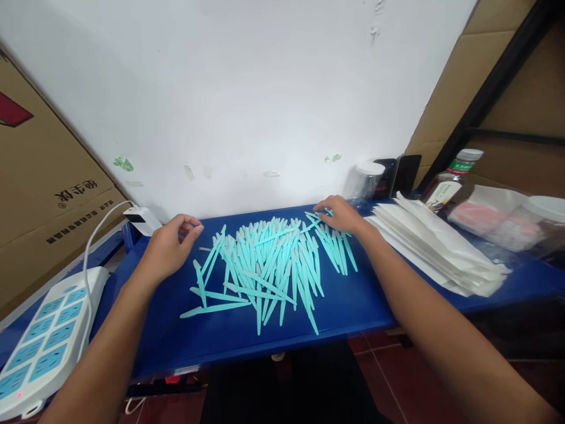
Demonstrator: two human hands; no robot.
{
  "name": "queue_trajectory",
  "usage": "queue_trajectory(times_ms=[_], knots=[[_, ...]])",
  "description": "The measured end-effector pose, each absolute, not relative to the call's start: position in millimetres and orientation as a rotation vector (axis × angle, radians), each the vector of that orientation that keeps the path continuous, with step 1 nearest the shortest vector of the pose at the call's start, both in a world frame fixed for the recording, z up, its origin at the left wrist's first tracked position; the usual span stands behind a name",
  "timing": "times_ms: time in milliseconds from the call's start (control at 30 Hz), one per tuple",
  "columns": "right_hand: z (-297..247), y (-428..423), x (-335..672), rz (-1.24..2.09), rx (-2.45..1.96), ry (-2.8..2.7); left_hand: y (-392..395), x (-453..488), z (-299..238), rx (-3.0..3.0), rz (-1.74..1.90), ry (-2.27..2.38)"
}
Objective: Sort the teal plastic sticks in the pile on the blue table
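A large pile of slim turquoise eyebrow razors [265, 259] with pale covers over their blade ends lies on the blue table [176, 341]. My left hand [174, 241] hovers left of the pile, fingers curled and thumb apart from the palm, with nothing visible in it. At the pile's back right, my right hand [339, 213] bends its fingers down around the upper end of an eyebrow razor [312, 223]; the fingertips are partly hidden. Below that hand fans out a smaller group of razors [338, 250], lying roughly side by side.
White paper-like sheets or bags [436, 253] are stacked at right. Behind them stand a lidded clear jar [364, 182], a bottle [450, 179] and a pink-filled plastic bag [494, 218]. A power strip [48, 335] and white charger [143, 221] sit at left, beside a cardboard box [48, 165].
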State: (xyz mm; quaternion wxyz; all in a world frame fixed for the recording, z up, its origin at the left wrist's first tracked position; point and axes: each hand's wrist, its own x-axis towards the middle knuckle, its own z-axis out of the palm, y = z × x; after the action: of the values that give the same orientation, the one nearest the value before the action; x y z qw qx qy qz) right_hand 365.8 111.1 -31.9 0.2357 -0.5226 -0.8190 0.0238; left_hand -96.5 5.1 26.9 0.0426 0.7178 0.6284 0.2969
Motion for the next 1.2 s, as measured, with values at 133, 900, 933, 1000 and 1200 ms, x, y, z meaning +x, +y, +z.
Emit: queue_trajectory(times_ms=[133, 900, 933, 1000, 1200], knots=[[-37, 108, 364, 0.240, -1.357, -2.393, 39, -131, 25, 2.238, 0.575, 1.892], [-23, 103, 348, 0.454, -1.256, -2.030, 88, -138, -16, 2.161, 0.404, 1.590], [-20, 98, 342, 0.510, -1.199, -1.990, 86, -130, -18, 2.133, 0.492, 1.540], [-14, 88, 328, 0.635, -1.099, -1.923, 79, -109, -19, 2.055, 0.688, 1.455], [-7, 60, 291, 0.880, -0.888, -1.859, 48, -44, -26, 1.922, 0.990, 1.314]])
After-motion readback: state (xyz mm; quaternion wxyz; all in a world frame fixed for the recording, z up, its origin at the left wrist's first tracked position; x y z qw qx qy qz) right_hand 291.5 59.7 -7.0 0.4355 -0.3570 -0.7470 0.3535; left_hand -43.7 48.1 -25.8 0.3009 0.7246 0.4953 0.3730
